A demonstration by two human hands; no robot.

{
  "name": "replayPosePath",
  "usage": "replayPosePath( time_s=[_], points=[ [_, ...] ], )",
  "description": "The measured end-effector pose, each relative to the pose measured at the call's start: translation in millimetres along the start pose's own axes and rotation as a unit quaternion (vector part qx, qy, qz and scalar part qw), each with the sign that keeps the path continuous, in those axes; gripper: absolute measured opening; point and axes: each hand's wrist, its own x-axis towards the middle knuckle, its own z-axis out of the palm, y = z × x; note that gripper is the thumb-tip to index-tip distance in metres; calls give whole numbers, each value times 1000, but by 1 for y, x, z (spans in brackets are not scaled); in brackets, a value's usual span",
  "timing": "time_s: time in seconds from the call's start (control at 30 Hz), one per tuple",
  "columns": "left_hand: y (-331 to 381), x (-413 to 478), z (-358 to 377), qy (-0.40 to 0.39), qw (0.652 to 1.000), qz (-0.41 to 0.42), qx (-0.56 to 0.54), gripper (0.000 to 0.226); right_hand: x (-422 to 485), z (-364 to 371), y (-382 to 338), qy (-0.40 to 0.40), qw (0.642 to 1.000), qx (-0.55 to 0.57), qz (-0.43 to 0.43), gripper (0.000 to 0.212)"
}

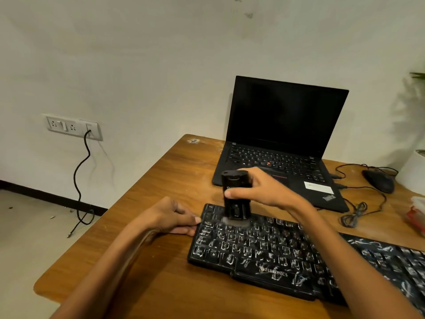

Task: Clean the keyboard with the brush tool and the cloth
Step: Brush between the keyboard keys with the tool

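A black keyboard (264, 252) smeared with white dust lies on the wooden table (161, 272), running off to the right. My right hand (259, 188) grips a black cylindrical brush tool (234, 196) held upright, its grey bristles blurred against the top-left key rows. My left hand (171, 217) holds the keyboard's left edge, thumb at the top corner and fingers curled along the side. No cloth is in view.
An open black laptop (280, 143) with a dark screen stands behind the keyboard. A black mouse (378, 180) and its coiled cable (354, 215) lie to the right. A red-and-white packet (416, 215) sits at the right edge. A wall socket (73, 126) with a hanging cable is at left.
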Motion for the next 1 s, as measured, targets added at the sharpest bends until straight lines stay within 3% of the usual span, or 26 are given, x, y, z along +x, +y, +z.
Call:
replayPosePath(
  time_s=[0.13, 0.37, 0.47, 0.6, 0.7, 0.8, 0.83, 0.93, 1.0],
  points=[
    [-2, 3, -1, 2, 1000, 0, 2, 6, -6, -12, 2, 19, 1000, 22, -10, 9],
    [2, 1, -1, 0, 1000, 14, 22, 11, -32, -30, 28, 58, 998, 32, 21, 50],
    [16, 8, 0, 3, 994, 69, 79, 33, -35, -33, 30, 79, 993, 82, 5, 45],
    [28, 19, 6, -10, 985, 79, 151, 26, -25, -15, 29, 80, 993, 89, -2, 33],
    [23, 24, 5, -7, 992, 54, 115, 23, -22, -17, 32, 123, 985, 116, -20, 35],
    [21, 27, 3, -1, 995, 42, 88, 24, -21, -15, 30, 55, 992, 113, 6, 22],
    [21, 27, 4, -1, 996, 40, 86, 23, -20, -15, 29, 66, 992, 107, 2, 18],
    [21, 26, 5, -3, 995, 41, 86, 23, -12, -14, 27, 117, 988, 98, -33, 31],
    [21, 25, 4, -4, 995, 44, 89, 22, -10, -8, 23, 80, 991, 103, -25, 30]
  ],
)
